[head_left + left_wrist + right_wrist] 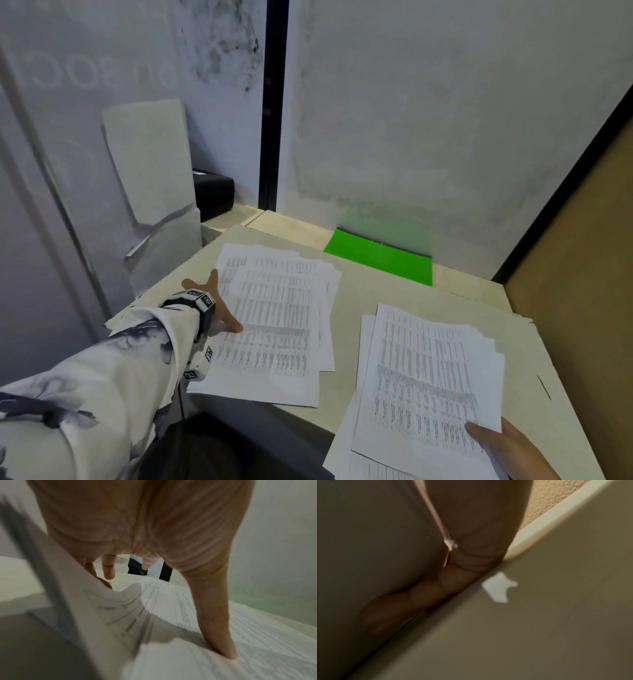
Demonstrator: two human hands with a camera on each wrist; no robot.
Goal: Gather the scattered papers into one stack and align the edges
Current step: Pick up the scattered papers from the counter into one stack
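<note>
Your left hand (219,305) lies spread, thumb pressing the left pile (274,322) on the desk (376,298); right hand (507,448) pinches the right pile (428,380) by its near corner. Sheets are fanned, so dragging w/ one thumb could skew or crease them

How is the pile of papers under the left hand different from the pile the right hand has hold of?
The left pile lies flat on the desk, while the right pile hangs past the desk's near edge. The left hand spreads over the left pile's side, thumb on the top sheet and fingers at its curling edge; the right hand grips the right pile by its near corner. Both are fanned, unaligned sheets printed with dense tables.
</note>
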